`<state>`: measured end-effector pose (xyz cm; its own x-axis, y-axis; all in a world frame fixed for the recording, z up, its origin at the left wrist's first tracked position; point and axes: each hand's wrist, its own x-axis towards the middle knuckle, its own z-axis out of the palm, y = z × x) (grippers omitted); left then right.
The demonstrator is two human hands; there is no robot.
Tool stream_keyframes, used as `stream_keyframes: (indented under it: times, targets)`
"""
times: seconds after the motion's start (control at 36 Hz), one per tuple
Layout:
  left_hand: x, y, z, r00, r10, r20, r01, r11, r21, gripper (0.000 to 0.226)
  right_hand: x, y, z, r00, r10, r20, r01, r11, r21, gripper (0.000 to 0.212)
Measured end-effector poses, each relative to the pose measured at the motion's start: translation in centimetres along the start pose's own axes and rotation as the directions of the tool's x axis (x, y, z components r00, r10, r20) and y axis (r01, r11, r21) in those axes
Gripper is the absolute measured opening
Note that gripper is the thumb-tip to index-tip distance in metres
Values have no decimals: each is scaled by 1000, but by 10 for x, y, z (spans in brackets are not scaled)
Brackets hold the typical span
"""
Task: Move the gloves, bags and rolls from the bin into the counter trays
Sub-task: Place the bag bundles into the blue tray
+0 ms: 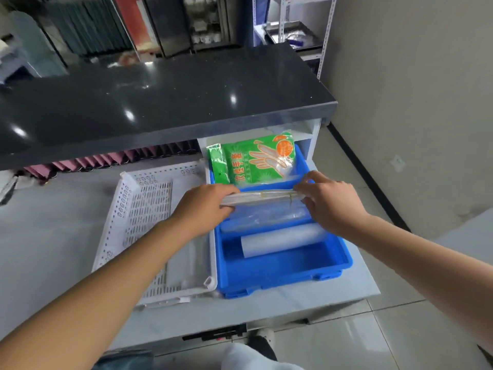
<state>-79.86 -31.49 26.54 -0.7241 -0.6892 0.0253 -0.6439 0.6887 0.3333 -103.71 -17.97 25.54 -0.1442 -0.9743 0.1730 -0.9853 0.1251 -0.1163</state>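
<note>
A blue tray (282,273) sits on the grey counter, right of a white perforated bin (128,209). Both my hands hold a flat bundle of clear plastic bags (264,196) level above the blue tray's middle. My left hand (208,206) grips its left end and my right hand (328,201) grips its right end. Green packs of disposable gloves (253,158) lean at the tray's far end. More clear bags (261,218) lie under the bundle, and a white roll (282,240) lies nearer me. A clear bag (192,263) rests in the white bin's near right corner.
A dark glossy upper countertop (160,102) overhangs the far side of the work surface. Pink folded items (120,158) line up under it. The counter's right edge drops to a tiled floor (400,329) beside a wall. My shoe (260,343) shows below the counter edge.
</note>
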Motion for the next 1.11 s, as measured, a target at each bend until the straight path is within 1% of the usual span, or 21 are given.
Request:
stream_keyframes:
  times: [0.08, 0.17, 0.22, 0.31, 0.42, 0.53, 0.58, 0.64, 0.72, 0.78, 0.83, 0.89, 1.0, 1.11]
  targets:
    - [24, -14, 17, 999, -42, -2, 42, 999, -14, 32, 32, 7, 15, 997, 49, 60, -48, 999, -9, 30]
    - [42, -27, 34, 998, -62, 25, 62, 998, 19, 40, 56, 12, 35, 991, 83, 103, -81, 996, -25, 42]
    - [49, -33, 45, 998, -63, 31, 61, 997, 55, 43, 64, 14, 50, 989, 86, 118, -81, 995, -53, 44]
    - [55, -39, 59, 998, -42, 48, 36, 991, 128, 44, 68, 17, 69, 983, 86, 164, -69, 992, -104, 42]
    - [60, -40, 73, 993, 3, 121, -28, 978, 205, 41, 69, 22, 82, 966, 107, 235, -88, 992, -90, 44]
    - [69, -43, 69, 986, 6, 167, -29, 990, 135, 51, 80, 28, 80, 930, 98, 354, -88, 995, -45, 55]
    - [74, -45, 66, 985, 11, 174, -30, 994, 104, 53, 88, 30, 75, 916, 107, 388, -91, 994, -60, 59]
    - [78, -47, 66, 989, 25, 147, -41, 993, 112, 54, 95, 31, 74, 920, 118, 375, -90, 992, -91, 60]
    - [80, -53, 70, 997, 43, 66, -54, 983, 175, 58, 96, 29, 80, 943, 149, 299, -115, 985, -129, 56]
    - [78, -58, 73, 999, 42, 23, -45, 988, 151, 57, 90, 29, 88, 960, 158, 233, -128, 982, -139, 52]
    - [75, -63, 76, 999, 44, -11, -43, 994, 103, 52, 83, 29, 94, 973, 155, 172, -132, 982, -138, 52]
    - [72, -65, 79, 998, 40, -46, -36, 997, 72, 48, 78, 30, 99, 978, 157, 137, -137, 979, -150, 51]
    - [70, -64, 83, 1000, 3, -20, 0, 987, 161, 53, 77, 26, 101, 968, 194, 162, -158, 965, -209, 54]
    - [69, -57, 80, 999, -48, 13, 44, 974, 221, 54, 76, 20, 97, 944, 235, 233, -196, 964, -180, 58]
